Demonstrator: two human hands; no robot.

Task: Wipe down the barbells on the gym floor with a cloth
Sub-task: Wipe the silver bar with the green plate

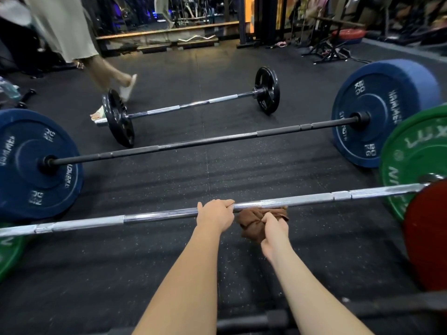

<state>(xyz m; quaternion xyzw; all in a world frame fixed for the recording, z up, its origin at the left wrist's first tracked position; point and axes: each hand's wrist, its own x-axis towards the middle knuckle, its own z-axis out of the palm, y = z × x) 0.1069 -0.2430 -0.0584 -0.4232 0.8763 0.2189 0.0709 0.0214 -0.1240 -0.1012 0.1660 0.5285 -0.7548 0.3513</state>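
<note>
A chrome barbell with green and red plates lies across the floor closest to me. My left hand grips its shaft near the middle. Just to the right, my right hand holds a bunched brown cloth right against the underside of the shaft. Behind it lies a black barbell with blue 20 kg plates. Farther back rests a chrome barbell with small black plates.
A person in a light skirt and sandals walks past at the back left, close to the far barbell. Racks, a bench and a red plate stand along the back wall. Another dark bar lies at the bottom edge, under my arms.
</note>
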